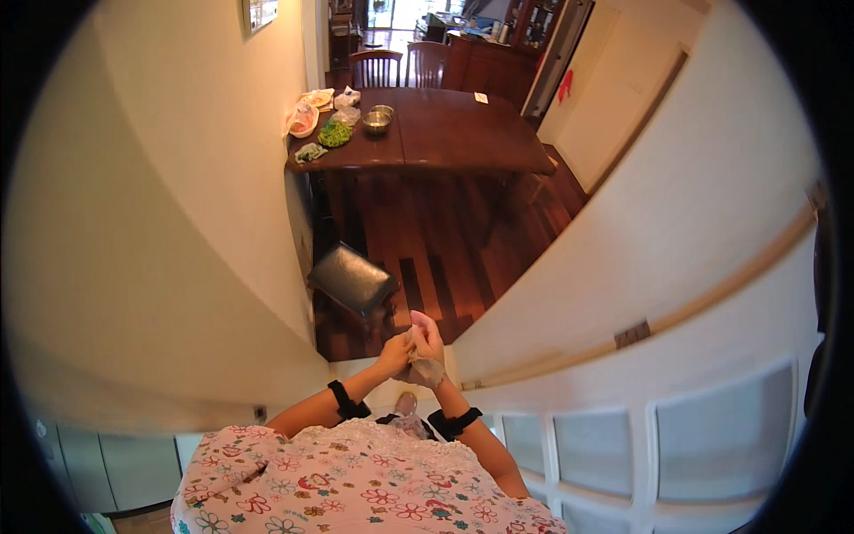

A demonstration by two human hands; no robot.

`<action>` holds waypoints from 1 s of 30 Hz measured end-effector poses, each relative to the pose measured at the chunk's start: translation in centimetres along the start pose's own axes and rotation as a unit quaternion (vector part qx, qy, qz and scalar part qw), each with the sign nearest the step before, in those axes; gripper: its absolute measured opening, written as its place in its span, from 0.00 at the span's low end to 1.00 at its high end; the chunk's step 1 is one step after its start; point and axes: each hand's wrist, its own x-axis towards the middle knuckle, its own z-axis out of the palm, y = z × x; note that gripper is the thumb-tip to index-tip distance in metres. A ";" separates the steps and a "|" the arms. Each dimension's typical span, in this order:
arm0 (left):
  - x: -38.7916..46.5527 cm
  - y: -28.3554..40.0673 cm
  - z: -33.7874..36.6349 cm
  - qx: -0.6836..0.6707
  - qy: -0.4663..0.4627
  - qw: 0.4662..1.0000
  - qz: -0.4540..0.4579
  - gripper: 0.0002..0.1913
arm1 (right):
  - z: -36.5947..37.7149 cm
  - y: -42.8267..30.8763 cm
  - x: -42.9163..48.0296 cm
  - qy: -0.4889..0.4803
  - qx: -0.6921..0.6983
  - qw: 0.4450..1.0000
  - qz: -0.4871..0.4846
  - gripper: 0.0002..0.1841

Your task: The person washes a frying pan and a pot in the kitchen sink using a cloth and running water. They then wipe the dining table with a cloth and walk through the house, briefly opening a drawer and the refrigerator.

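My right hand (428, 347) wears a thin, translucent plastic glove (427, 367), bunched around the wrist and lower palm. At that glove, my left hand (396, 354) closes its fingers on the plastic beside the right palm. The two hands touch in front of my body, above a doorway's pale threshold. Black straps circle both forearms. Beyond them a dark wooden dining table (454, 127) bears metal bowls (377, 122), a heap of green vegetables (335, 133), a white basket with pinkish contents (303, 121) and plastic bags (347, 116) at its left end.
A stool with a dark, shiny seat (353, 277) stands on the wooden floor just past the threshold, by the left wall. A white glass-paned door (640, 434) is at the right. Chairs (377, 67) stand behind the table, and a cream wall (180, 200) runs along the left.
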 end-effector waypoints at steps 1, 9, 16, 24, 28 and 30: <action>-1.7 1.3 -1.3 0.019 0.037 0.999 0.015 0.21 | 0.5 -1.4 -2.1 0.007 -0.055 0.998 0.031 0.27; -22.4 6.4 -5.5 -0.340 0.011 0.908 -0.245 0.27 | 9.9 -1.4 -22.4 0.014 0.181 0.971 0.154 0.40; -17.1 9.3 -10.4 -0.030 -0.158 0.982 -0.096 0.31 | 12.3 -1.2 -15.0 0.178 0.197 0.947 0.180 0.15; -4.9 1.6 -17.3 0.229 -0.017 0.973 0.033 0.30 | 4.5 1.7 -0.6 0.107 0.211 0.971 0.025 0.21; -5.0 -1.2 -19.3 0.137 -0.100 0.980 -0.101 0.25 | 5.2 2.8 5.9 0.137 0.045 0.990 0.012 0.19; -1.9 -1.8 -20.0 0.142 -0.097 0.981 -0.095 0.24 | 6.1 3.5 12.4 0.089 -0.018 0.996 -0.027 0.18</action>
